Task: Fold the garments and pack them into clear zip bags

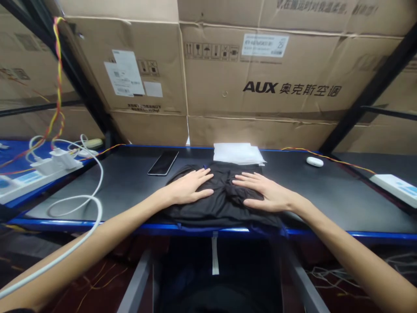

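A crumpled black cloth garment lies at the front middle of the dark tabletop, its near side reaching the blue edge. Flat on its left part rests my left hand, fingers stretched out and pointing inward. My right hand lies on the right part with fingers spread, beside a bunched fold. Neither hand grips anything. Just behind the cloth sits a small stack of white paper sheets. What kind of garment it is, I cannot tell.
A smartphone lies behind my left hand. To the right are a white earphone case and a power strip. A white cable loops over the left side from another power strip. Cardboard boxes wall the back.
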Motion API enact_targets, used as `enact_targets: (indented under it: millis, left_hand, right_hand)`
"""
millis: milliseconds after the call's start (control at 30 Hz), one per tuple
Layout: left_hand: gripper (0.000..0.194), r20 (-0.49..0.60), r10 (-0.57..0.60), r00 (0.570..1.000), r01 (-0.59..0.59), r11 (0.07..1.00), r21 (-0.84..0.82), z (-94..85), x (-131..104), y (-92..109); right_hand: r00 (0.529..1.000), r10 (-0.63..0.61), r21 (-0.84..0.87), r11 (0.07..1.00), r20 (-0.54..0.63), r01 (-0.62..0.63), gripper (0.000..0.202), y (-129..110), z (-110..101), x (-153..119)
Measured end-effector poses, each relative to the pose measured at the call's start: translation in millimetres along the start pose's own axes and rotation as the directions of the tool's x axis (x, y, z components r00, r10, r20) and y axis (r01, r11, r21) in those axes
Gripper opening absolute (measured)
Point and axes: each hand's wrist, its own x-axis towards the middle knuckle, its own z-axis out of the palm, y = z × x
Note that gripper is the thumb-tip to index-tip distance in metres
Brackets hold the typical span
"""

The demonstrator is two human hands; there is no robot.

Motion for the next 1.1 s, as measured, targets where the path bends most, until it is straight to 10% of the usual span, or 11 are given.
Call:
enact_targets:
  millis: [600,800,1100]
  left_hand:
    - [0.06,-0.139,0.118,0.983,-0.096,0.983,0.156,0.0,99.7,-25.8]
    - [0.048,-0.262,0.227,0.938,-0.166,0.957,0.236,-2.9,86.1,-28.4]
    - [0.038,-0.328,0.202,0.923,-0.106,0.952,0.289,-0.9,31.2,2.9]
  right_hand:
    - [1.0,0.02,0.064,0.998,0.011,-0.02,0.076,2.0,-2.0,-0.9]
    - [0.996,0.028,0.115,0.993,0.079,-0.037,0.085,3.3,-9.6,1.7]
    - [0.991,-0.016,0.087,0.996,-0.13,0.028,0.063,7.4,2.3,5.9]
